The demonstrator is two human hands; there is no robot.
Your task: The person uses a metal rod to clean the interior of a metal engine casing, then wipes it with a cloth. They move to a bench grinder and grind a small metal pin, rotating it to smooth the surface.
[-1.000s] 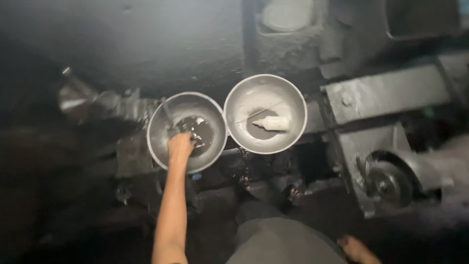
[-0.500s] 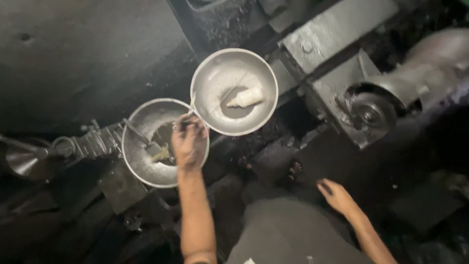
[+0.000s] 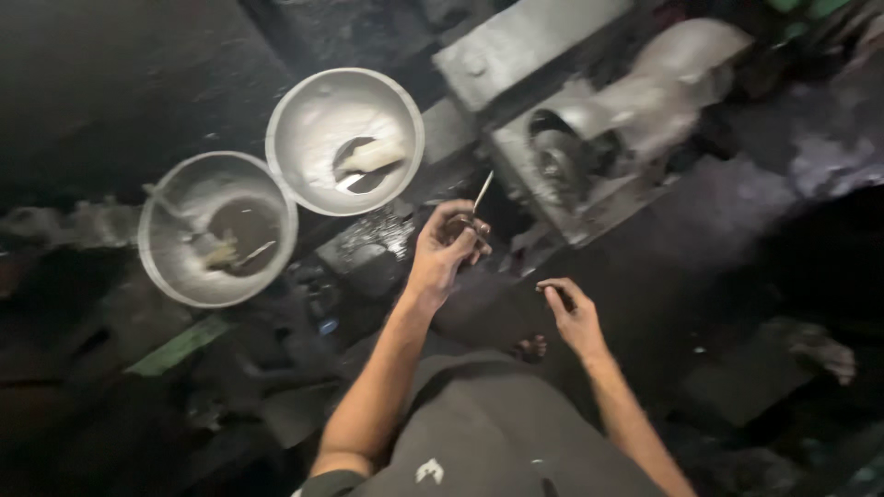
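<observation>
Here, by parts:
Left hand: the left hand [image 3: 445, 247] is clamped round a thin metal rod [image 3: 482, 191], whose pale tip sticks up past the fingers.
Right hand: the right hand [image 3: 573, 316] hangs lower and to the right, fingers curled together; it may pinch something small and dark, but the dim view does not settle it.
Rod place: the rod is in the air, between the bowls and the grinder, touching neither.
Near bowl: a round bowl [image 3: 218, 228] of dull grey metal, dusted white inside, with a dark puddle at the bottom and a few thin sticks lying in it.
Far bowl: a second bowl [image 3: 344, 140] of the same metal, just beside the first, holding a pale lump [image 3: 373, 156] and a dark patch under it.
Grinder: a grey, dust-coated machine [image 3: 589, 147] with a dark round wheel [image 3: 552, 161] in a housing, to the right of the bowls.
Block: a flat grey metal slab [image 3: 516, 41] above it, matt and scuffed.
Strip: a green flat strip [image 3: 180, 345] lies on the black, grimy floor at lower left.
Clothes: grey cloth [image 3: 488, 433] with a small white mark, at the bottom edge.
</observation>
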